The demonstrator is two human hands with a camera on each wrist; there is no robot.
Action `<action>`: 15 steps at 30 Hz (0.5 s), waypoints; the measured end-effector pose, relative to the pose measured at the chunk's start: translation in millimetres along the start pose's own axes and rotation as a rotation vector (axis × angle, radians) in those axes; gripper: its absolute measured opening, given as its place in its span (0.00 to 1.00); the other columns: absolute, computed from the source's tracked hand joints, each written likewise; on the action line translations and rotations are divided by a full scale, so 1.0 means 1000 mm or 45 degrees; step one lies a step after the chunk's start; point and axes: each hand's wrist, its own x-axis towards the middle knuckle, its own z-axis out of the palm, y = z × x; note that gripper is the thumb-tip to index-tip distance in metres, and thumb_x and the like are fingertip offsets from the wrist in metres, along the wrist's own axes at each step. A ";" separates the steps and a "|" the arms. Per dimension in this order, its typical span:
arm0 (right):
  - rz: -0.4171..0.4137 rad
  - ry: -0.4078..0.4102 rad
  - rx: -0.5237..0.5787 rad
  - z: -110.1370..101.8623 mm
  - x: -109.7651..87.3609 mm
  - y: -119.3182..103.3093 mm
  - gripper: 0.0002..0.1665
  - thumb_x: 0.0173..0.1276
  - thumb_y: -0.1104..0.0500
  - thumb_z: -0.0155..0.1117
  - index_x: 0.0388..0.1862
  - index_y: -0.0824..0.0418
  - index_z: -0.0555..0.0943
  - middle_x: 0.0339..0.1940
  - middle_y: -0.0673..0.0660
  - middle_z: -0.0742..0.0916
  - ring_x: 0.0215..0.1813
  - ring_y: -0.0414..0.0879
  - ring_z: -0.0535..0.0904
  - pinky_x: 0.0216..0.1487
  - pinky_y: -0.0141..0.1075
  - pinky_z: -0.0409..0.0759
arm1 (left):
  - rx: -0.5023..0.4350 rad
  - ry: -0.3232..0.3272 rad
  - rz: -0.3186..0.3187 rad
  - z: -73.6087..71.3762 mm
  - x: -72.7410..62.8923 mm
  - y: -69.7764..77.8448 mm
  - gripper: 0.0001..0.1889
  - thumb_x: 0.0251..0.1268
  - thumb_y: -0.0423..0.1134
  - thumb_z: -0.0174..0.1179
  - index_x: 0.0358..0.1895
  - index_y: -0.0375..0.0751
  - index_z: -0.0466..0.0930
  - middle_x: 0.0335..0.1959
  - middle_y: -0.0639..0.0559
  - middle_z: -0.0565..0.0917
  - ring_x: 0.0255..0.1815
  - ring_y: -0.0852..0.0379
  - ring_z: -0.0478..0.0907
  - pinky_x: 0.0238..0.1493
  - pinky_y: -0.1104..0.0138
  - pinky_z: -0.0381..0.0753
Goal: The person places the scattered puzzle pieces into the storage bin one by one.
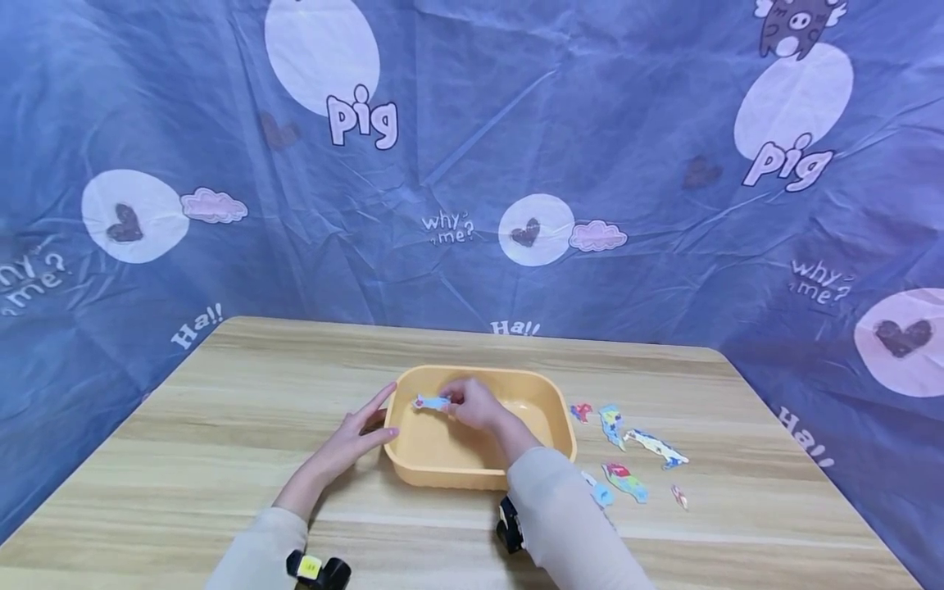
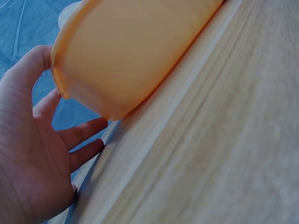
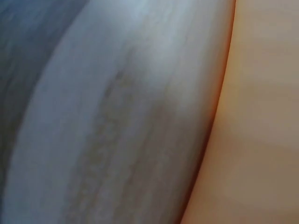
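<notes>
An orange-yellow plastic basin [image 1: 413, 473] with rounded corners sits on the wooden table. Inside it, toward the left, my right hand [image 1: 474, 403] pinches a small flat light-blue piece [image 1: 431, 402] with a red patch at its end. My left hand [image 1: 356, 433] touches the basin's left end, thumb at the rim and fingers spread. In the left wrist view, the same left hand [image 2: 35, 154] has its fingers fairly straight against the basin wall [image 2: 117, 60]. The right wrist view is blurred and shows the basin's outer wall [image 3: 257, 121] but no hand.
Several flat, colourful, irregular pieces lie right of the basin, among them a white-and-blue long one [image 1: 656, 447], a red-and-green one [image 1: 625, 482] and a small pinkish one [image 1: 679, 496]. A blue printed cloth [image 1: 472, 147] hangs behind the table [image 1: 258, 385].
</notes>
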 end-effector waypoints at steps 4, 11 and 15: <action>0.036 -0.016 0.004 0.002 0.000 -0.001 0.07 0.53 0.70 0.60 0.33 0.68 0.80 0.16 0.50 0.75 0.19 0.37 0.65 0.18 0.25 0.63 | -0.032 -0.003 0.015 -0.001 -0.001 0.000 0.33 0.59 0.40 0.52 0.67 0.53 0.48 0.55 0.37 0.67 0.58 0.45 0.61 0.55 0.48 0.19; 0.059 -0.042 -0.048 0.002 0.000 0.002 0.09 0.54 0.69 0.59 0.36 0.67 0.80 0.15 0.50 0.73 0.20 0.38 0.65 0.19 0.26 0.63 | 0.003 0.002 -0.011 0.000 -0.002 0.000 0.34 0.57 0.45 0.53 0.66 0.59 0.48 0.56 0.40 0.67 0.59 0.47 0.60 0.56 0.51 0.19; 0.063 -0.040 -0.087 0.002 0.001 0.002 0.09 0.55 0.68 0.60 0.36 0.66 0.80 0.16 0.49 0.73 0.21 0.39 0.65 0.20 0.27 0.64 | 0.014 0.014 -0.025 -0.001 -0.001 -0.001 0.34 0.57 0.47 0.53 0.66 0.62 0.48 0.56 0.42 0.68 0.59 0.48 0.59 0.57 0.51 0.21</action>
